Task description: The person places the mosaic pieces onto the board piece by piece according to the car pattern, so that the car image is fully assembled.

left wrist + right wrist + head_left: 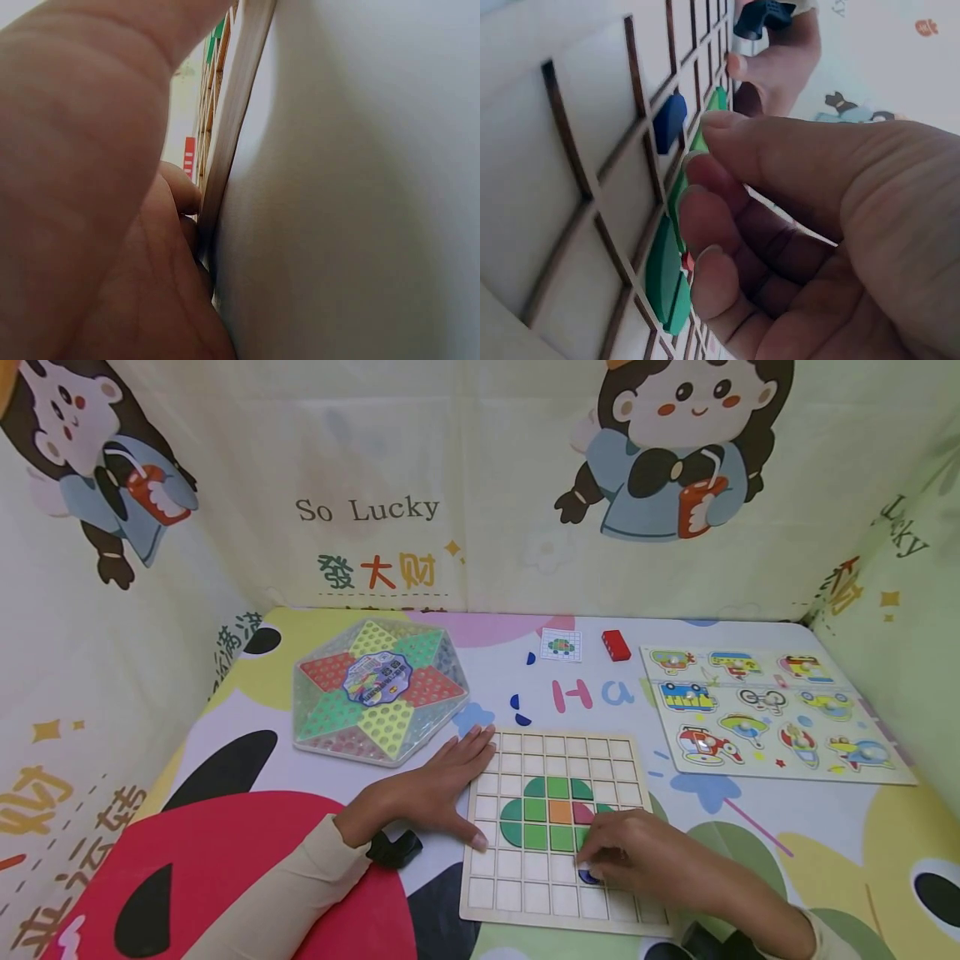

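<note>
A wooden grid board [498, 893] lies flat on the table. Green pieces [535, 837], square and rounded, form a shell shape in its cells around an orange square [559, 812] and a pinkish-red piece [582, 812]. My left hand [435, 793] rests spread along the board's left edge, its thumb touching the rim. Over the lower right cells is my right hand [637, 852], fingers loosely bent. Just by its fingertips a dark blue half-round piece [670, 122] sits in a cell; in the right wrist view, thumb and fingertips are apart from it. The right hand hides some cells.
Loose blue pieces [522, 720] lie behind the board. Farther back are a small pattern card [561, 645] and a red block [616, 646]. A hexagonal Chinese checkers board [315, 727] stands left, a vehicle puzzle board [780, 770] right. Printed curtains enclose the table.
</note>
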Tool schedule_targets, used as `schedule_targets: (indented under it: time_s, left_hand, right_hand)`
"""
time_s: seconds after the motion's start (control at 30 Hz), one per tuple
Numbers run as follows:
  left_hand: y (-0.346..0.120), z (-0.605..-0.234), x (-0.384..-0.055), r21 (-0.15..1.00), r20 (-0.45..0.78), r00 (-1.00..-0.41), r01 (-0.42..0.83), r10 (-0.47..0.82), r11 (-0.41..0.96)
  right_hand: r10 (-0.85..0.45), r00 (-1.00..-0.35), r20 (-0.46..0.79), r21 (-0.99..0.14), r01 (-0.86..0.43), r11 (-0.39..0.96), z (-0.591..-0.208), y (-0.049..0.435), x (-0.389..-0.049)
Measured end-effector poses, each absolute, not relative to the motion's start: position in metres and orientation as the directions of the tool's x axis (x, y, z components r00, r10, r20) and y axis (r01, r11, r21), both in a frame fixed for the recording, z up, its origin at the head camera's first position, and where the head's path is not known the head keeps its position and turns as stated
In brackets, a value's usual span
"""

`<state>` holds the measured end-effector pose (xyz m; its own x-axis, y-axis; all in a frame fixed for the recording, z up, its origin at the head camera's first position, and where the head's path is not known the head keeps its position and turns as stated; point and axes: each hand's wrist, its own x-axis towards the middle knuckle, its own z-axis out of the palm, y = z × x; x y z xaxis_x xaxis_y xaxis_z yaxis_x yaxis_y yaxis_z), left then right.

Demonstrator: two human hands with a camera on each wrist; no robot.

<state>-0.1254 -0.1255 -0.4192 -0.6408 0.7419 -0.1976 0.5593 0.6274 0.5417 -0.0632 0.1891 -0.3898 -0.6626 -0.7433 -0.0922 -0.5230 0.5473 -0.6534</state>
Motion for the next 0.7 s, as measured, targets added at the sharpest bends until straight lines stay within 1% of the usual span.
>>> schedule_targets:
  time_s: [0.17,0.3,0.37,0.5,0.7]
  left_hand:
    - [-0.126,-0.419,-0.125,0.541,-0.198,-0.642,0.558,0.740,0.629]
    - [-0.125,-0.419,-0.125,0.539,-0.201,-0.644,0.557,0.739,0.632]
    - [-0.125,-0.419,-0.125,0.537,-0.199,-0.644,0.559,0.739,0.632]
    - [-0.125,-0.420,-0.125,0.536,-0.198,-0.642,0.561,0.741,0.630]
    - [-0.125,-0.420,-0.125,0.536,-0.202,-0.645,0.558,0.737,0.634]
  right_hand:
    - [-0.752,-0.659,0.005,-0.707,-0.535,0.463,-0.388,0.192,-0.072]
    - [-0.736,-0.677,0.008,-0.736,-0.502,0.453,-0.386,0.192,-0.085]
    - [-0.732,-0.680,0.029,-0.740,-0.507,0.442,-0.385,0.191,-0.092]
    - [-0.703,-0.710,0.045,-0.748,-0.490,0.448,-0.386,0.187,-0.108]
    - [-0.642,-0.766,0.019,-0.745,-0.439,0.502,-0.391,0.175,-0.132]
